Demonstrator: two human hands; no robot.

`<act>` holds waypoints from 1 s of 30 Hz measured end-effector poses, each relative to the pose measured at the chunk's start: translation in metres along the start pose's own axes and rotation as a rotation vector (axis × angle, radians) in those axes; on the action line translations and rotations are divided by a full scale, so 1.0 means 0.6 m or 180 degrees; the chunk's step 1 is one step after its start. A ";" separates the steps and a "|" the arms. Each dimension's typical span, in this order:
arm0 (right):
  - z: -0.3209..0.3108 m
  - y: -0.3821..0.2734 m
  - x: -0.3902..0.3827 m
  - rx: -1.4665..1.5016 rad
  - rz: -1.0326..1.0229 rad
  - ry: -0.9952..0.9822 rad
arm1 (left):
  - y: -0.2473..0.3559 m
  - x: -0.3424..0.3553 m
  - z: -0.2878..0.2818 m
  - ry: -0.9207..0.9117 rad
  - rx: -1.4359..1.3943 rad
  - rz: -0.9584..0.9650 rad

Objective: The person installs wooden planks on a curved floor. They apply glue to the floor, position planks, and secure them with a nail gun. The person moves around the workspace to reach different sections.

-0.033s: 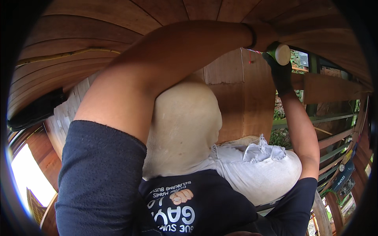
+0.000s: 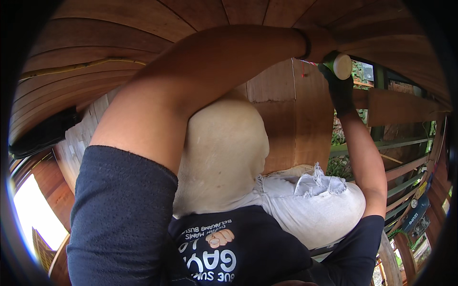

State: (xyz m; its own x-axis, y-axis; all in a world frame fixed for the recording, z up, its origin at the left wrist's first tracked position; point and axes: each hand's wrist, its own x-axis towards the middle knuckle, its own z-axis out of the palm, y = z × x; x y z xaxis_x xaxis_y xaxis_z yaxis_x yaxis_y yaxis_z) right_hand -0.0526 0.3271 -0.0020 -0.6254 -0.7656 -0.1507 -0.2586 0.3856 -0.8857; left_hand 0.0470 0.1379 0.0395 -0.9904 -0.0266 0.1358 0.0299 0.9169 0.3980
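My left arm reaches up and across to the right, a dark band round its wrist. My left hand (image 2: 322, 42) lies in shadow against the wooden planks, its fingers hidden. Just below it, my right hand (image 2: 339, 93) in a dark glove is raised and closed on a short cylinder (image 2: 342, 66) with a green side and a pale round end. Its far side and exact kind are hidden. Both hands are close together near the planks.
Curved-looking wooden planks (image 2: 210, 14) span the top, with a yellow cable (image 2: 95, 62) along them at left. My bent legs in pale torn trousers (image 2: 315, 209) fill the middle. Slatted rails (image 2: 405, 143) and a dark teal device (image 2: 415, 217) stand at right; a black object (image 2: 45, 133) is at left.
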 end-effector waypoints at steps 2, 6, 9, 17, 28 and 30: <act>-0.001 0.000 -0.003 0.0027 -0.0063 -0.0031 | 0.003 -0.001 -0.001 -0.0031 0.0030 -0.0016; -0.001 0.002 -0.007 0.0235 0.0005 -0.0118 | 0.010 -0.002 -0.009 -0.0111 0.0071 -0.0047; 0.004 0.009 -0.004 0.0259 -0.0119 -0.0090 | 0.011 -0.001 -0.014 -0.0178 0.0114 -0.0079; 0.012 0.027 0.000 -0.0105 -0.0312 0.0201 | 0.004 -0.001 -0.005 -0.0164 -0.0137 0.0134; -0.013 -0.012 0.018 -0.0332 -0.0383 -0.0025 | -0.012 0.005 -0.005 0.0096 -0.0169 0.0011; -0.014 -0.016 0.018 -0.0419 -0.0363 0.0035 | -0.013 0.005 -0.004 0.0148 -0.0160 0.0026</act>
State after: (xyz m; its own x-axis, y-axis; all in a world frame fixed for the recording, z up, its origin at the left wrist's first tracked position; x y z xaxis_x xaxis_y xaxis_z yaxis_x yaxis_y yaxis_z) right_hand -0.0630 0.3195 0.0087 -0.5944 -0.8028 -0.0472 -0.4220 0.3614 -0.8315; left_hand 0.0443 0.1296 0.0391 -0.9828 -0.0389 0.1807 0.0458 0.8960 0.4417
